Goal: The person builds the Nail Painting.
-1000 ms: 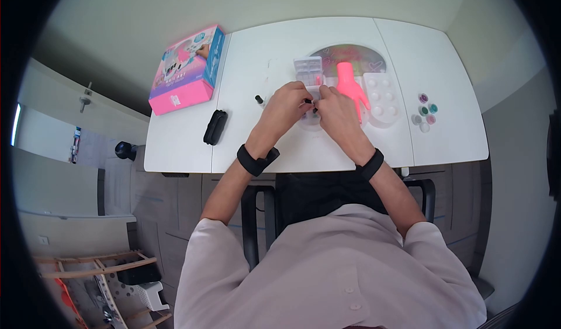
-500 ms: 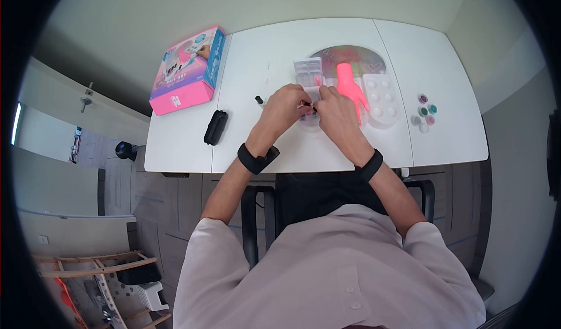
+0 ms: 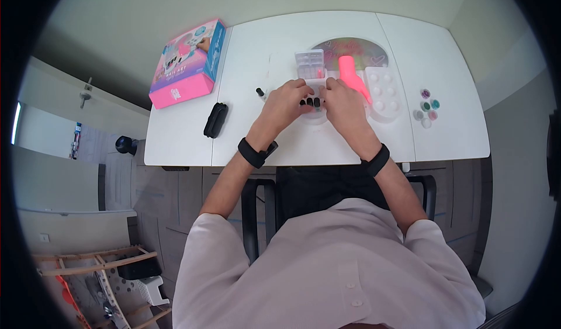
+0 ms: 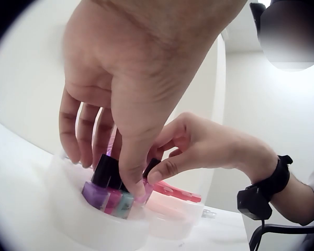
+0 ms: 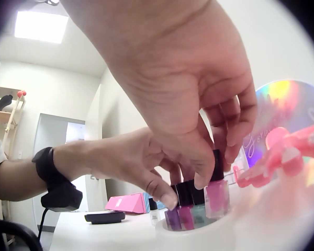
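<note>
Several small nail polish bottles with black caps [image 3: 310,102] stand in a row in a white rounded holder [image 4: 102,230]. My right hand [image 3: 346,108] pinches the black cap of a pink nail polish bottle [image 5: 216,198] at the row's right end. Beside it, my left hand [image 3: 282,108] reaches over the row, its fingers extended downward and its thumb [image 5: 168,198] at the purple bottle [image 5: 174,220]. A teal bottle [image 4: 124,205] and a magenta one [image 5: 186,217] sit between. A pink model hand [image 3: 352,75] lies just right of my right hand.
Behind my hands stands an open clear compartment case [image 3: 310,60]. A shiny rounded panel [image 3: 330,47] and a white tray with round wells [image 3: 383,92] lie farther right. Small glitter pots [image 3: 426,105], a black case [image 3: 216,120], a nail art box [image 3: 187,66] and another black-capped bottle [image 3: 260,93] are around.
My hands have drawn slightly apart, so the row of black caps now shows between them. The head view has shifted, moving the table a little up in the picture.
</note>
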A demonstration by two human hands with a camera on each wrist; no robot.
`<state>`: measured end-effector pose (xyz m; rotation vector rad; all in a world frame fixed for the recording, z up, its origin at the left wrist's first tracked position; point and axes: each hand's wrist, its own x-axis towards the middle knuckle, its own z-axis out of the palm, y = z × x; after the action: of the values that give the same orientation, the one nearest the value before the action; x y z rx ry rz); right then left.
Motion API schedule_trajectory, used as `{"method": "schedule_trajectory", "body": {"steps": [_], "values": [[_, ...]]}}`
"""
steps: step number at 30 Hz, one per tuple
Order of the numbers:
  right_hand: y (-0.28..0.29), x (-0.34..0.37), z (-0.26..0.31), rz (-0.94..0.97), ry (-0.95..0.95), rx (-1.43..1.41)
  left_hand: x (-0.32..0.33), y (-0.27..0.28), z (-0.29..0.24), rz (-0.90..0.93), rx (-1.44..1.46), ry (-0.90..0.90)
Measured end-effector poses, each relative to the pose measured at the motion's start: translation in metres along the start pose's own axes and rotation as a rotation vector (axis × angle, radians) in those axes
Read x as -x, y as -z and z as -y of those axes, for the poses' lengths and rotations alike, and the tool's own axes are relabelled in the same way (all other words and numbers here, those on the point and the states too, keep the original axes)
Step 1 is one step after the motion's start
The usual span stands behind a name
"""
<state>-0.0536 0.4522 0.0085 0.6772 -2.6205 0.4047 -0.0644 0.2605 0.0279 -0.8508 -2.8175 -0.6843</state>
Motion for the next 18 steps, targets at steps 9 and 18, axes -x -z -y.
{"method": "schedule_trajectory", "body": {"steps": [9,18], "values": [[0.033,0.002,-0.003,-0.016,-0.077,-0.069,0.001,-0.018,0.014,0.018,0.041,0.015],[0.041,0.006,-0.006,-0.026,-0.103,-0.155,-0.003,-0.026,0.013,-0.03,-0.03,-0.011]]}}
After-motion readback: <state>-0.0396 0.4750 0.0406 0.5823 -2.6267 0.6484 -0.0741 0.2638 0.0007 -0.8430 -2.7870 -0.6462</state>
